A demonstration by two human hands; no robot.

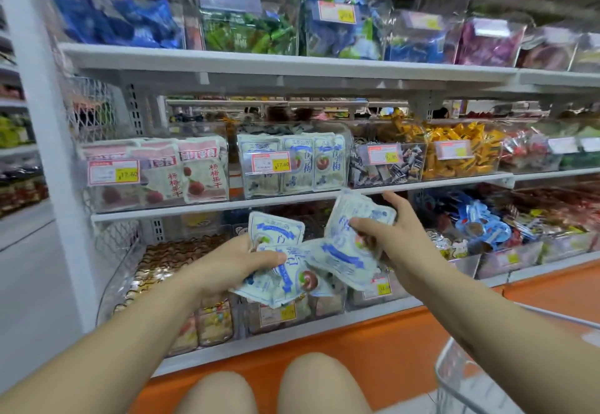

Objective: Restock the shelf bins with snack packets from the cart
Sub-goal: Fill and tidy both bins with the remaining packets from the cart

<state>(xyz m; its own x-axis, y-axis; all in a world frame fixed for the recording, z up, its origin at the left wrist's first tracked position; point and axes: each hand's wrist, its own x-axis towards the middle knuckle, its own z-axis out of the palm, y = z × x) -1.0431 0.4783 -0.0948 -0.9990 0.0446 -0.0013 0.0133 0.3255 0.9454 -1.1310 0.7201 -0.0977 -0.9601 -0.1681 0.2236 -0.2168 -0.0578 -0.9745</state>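
Before white shelves (pixel 292 66) of clear plastic bins (pixel 344 153), our left grip (pixel 233 264) and right grip (pixel 399 235) each clutch pale-blue snack packets (pixel 354 215).

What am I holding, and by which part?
Left hand holds blue-and-white snack packets by their left edges; right hand grips another packet by its right side.

Packets (pixel 341 261) in left hand (pixel 237 264), right hand (pixel 401 235)

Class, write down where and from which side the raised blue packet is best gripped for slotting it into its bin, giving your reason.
Pinch the raised packet at its flat right edge, coming from the right, as the right hand does. Its middle is puffy, and its lower left overlaps the stack in the left hand.
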